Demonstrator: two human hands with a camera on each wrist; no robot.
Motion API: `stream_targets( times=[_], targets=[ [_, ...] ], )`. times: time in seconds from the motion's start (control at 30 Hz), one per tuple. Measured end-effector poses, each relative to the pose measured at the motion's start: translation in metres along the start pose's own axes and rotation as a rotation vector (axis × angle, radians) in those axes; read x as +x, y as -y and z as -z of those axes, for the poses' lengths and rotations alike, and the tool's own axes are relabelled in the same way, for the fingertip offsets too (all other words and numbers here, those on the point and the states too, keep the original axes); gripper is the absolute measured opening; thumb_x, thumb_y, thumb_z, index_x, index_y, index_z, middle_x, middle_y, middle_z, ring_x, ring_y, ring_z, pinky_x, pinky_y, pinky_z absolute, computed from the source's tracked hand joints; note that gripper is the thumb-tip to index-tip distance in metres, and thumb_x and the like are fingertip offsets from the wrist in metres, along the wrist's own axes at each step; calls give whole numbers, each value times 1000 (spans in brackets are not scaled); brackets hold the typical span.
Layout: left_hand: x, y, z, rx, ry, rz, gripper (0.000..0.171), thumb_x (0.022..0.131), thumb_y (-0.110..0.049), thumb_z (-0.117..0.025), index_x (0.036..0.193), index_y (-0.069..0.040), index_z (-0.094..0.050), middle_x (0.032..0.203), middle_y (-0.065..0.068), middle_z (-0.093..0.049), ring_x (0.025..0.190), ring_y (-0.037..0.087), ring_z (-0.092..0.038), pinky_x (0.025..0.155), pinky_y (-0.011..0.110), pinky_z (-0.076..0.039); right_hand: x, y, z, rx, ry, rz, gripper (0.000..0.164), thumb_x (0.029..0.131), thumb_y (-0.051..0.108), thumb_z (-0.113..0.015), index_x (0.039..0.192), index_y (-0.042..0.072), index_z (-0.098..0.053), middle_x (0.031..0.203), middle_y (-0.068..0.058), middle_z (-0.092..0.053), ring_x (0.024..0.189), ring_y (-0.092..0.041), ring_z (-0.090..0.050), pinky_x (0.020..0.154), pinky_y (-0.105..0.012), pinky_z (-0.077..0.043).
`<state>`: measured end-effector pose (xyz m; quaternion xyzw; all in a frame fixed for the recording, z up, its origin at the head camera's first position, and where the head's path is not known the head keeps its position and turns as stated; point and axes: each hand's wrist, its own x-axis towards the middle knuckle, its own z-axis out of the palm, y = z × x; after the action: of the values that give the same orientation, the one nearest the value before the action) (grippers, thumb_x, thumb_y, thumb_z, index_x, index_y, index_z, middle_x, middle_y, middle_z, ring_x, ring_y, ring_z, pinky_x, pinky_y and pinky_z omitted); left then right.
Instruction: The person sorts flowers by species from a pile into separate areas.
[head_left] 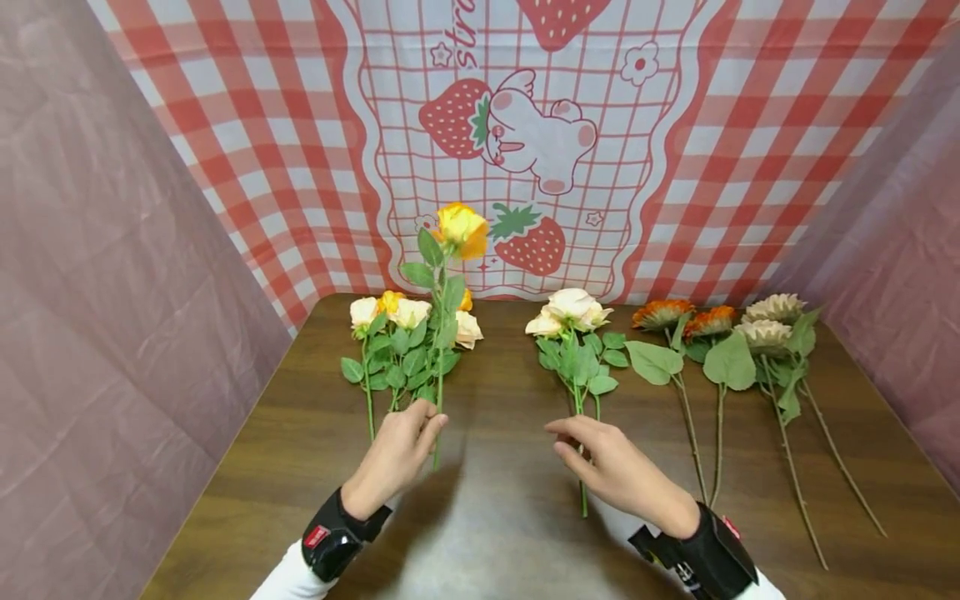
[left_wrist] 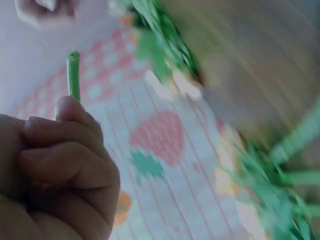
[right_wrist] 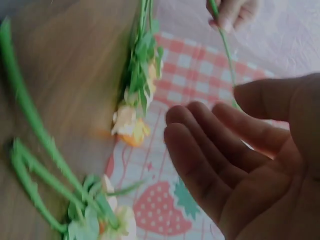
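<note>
My left hand (head_left: 401, 450) pinches the green stem of a yellow rose (head_left: 462, 229), held upright with its bloom high in front of the cloth. In the left wrist view the cut end of the stem (left_wrist: 73, 75) pokes out past the curled fingers. Behind it, a bunch of cream and orange roses (head_left: 408, 315) lies on the table. My right hand (head_left: 622, 471) hovers over the stems of a group of cream roses (head_left: 573, 310); in the right wrist view its fingers (right_wrist: 195, 155) are relaxed, with nothing between them and the thumb.
Two orange flowers (head_left: 660, 314) and two pale cream flowers (head_left: 776, 308) with long stems lie at the right of the wooden table (head_left: 495, 533). A red-and-white checked cloth (head_left: 787, 108) with strawberries hangs behind. Pinkish curtains (head_left: 127, 292) stand at both sides.
</note>
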<state>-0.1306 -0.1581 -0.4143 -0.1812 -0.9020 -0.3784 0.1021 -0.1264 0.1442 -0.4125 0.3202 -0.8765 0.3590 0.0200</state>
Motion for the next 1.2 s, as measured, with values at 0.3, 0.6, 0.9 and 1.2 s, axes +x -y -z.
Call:
stream_targets(
  times=[0.3,0.6,0.9,1.2],
  targets=[
    [-12,-42,-45,-132,130,-224,12,100,-8,-57,89,-8,-54,66,-1,-59,57,-3,-50,50,12,-40,4,17,-27,184,-171,12,29,98,7,-61,126,2,-61,96,2,-66,82,-3,-60,66,-25,-53],
    [-18,-56,-74,-91,278,-298,14,101,-11,-57,87,-11,-54,66,-10,-50,56,-8,-37,50,7,-28,-10,21,-34,364,-266,-54,16,95,3,-64,110,2,-66,84,-6,-68,62,-15,-61,53,-25,-50],
    [-17,-46,-65,-25,289,-239,9,99,-12,-59,99,-6,-66,76,0,-68,62,-5,-53,56,10,-40,1,5,-31,259,-78,-227,8,94,4,-64,100,3,-69,77,1,-68,64,-7,-62,57,-23,-49],
    [-16,-25,-38,88,189,-104,6,95,-9,-63,93,-7,-68,71,-1,-66,54,-2,-46,51,18,-41,41,-9,-43,356,88,-365,8,86,-3,-60,87,-6,-68,64,-7,-67,51,-16,-64,51,-34,-56]
  ],
)
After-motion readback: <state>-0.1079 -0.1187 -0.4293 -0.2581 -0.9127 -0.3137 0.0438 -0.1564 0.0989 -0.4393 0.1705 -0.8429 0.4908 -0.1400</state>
